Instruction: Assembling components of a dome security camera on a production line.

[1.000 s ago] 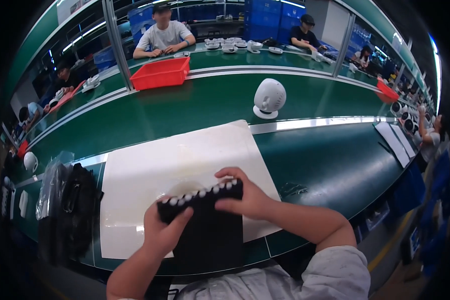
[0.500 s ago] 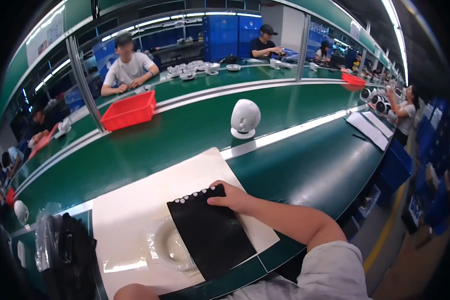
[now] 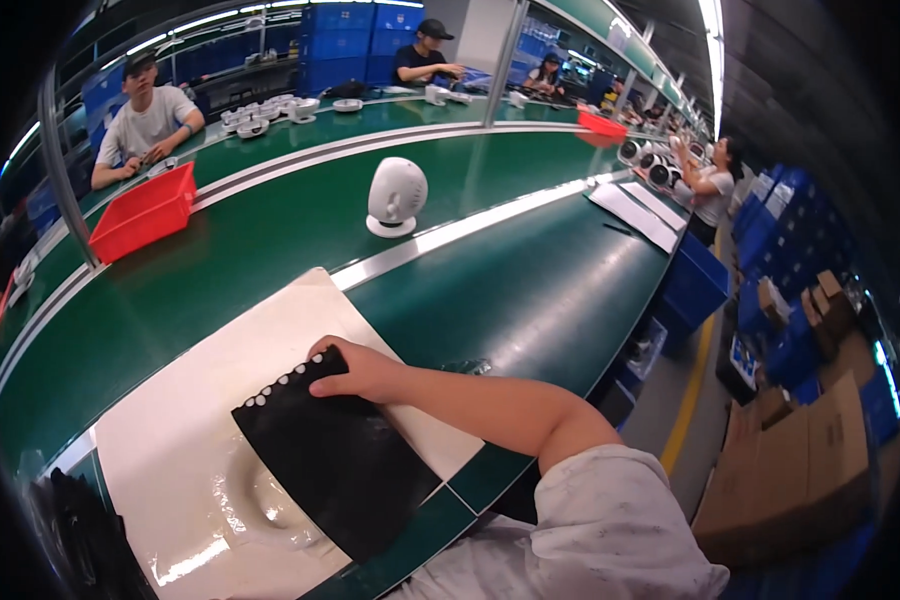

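My right hand (image 3: 360, 373) pinches one far corner of a flat black sheet (image 3: 340, 465), thumb on top and fingers curled behind the edge. Small round white stickers (image 3: 282, 380) line the far edge of this sheet. Under it lies a large cream-white board (image 3: 170, 410) with a shiny, clear-covered surface. A round, ring-shaped form (image 3: 255, 490) on the board is partly covered by the sheet. Beyond the board, a white rounded camera-like device (image 3: 398, 192) stands upright on its disc base. My left hand is out of view.
A red bin (image 3: 145, 215) sits at the far left beside a metal post. Black plastic bags (image 3: 75, 530) lie at the left edge. Papers (image 3: 635, 215) and a pen are at the right. Cardboard boxes (image 3: 790, 470) stand on the floor at right. Co-workers sit across the green bench.
The whole view has turned to the right, so the bench things sit further left in the picture. My right hand keeps its grip on the same corner of the black sheet.
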